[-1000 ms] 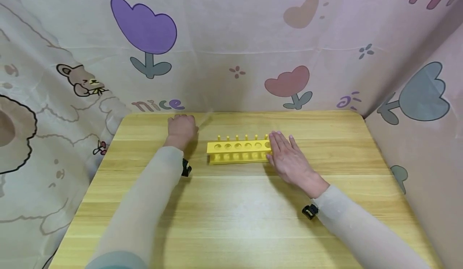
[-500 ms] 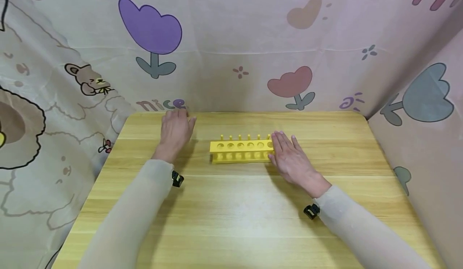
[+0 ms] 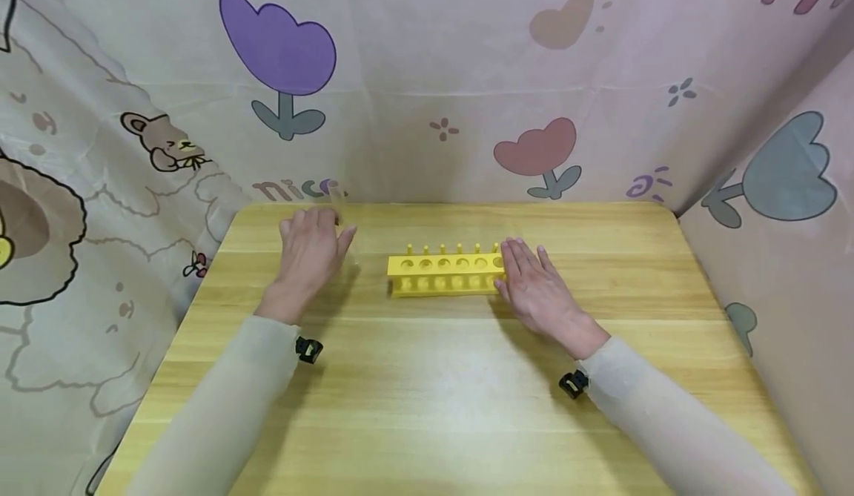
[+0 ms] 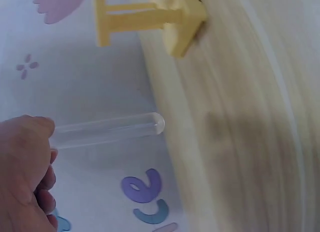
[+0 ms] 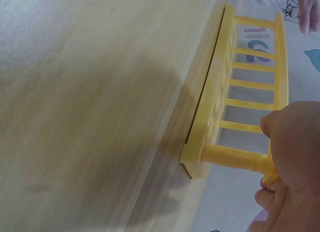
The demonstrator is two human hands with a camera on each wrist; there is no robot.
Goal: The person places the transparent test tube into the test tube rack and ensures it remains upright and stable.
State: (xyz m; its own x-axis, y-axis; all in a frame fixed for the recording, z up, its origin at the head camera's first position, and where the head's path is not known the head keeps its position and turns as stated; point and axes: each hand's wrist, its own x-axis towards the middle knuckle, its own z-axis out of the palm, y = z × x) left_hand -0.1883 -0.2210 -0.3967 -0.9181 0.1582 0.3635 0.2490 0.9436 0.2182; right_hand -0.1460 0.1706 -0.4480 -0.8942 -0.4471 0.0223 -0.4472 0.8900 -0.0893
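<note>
The clear tube [image 4: 108, 131] stood near upright, rounded end down, left of the yellow rack [image 3: 445, 271] and apart from it; we couldn't tell whether it touched the table [image 3: 434, 392]. The left hand [image 3: 307, 251] pinched it between thumb and fingers. Within 1 second that hand had shifted left and the tube had tipped up, lining it up better, we judged, with the rack's 6 holes. The right hand [image 3: 537, 296] lay straight-fingered on the rack's right end.

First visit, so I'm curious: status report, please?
Left hand pinches clear, cylindrical, round-bottomed tube. Right hand touches end of yellow, six-holed plastic rack. Nothing visible in between.
</note>
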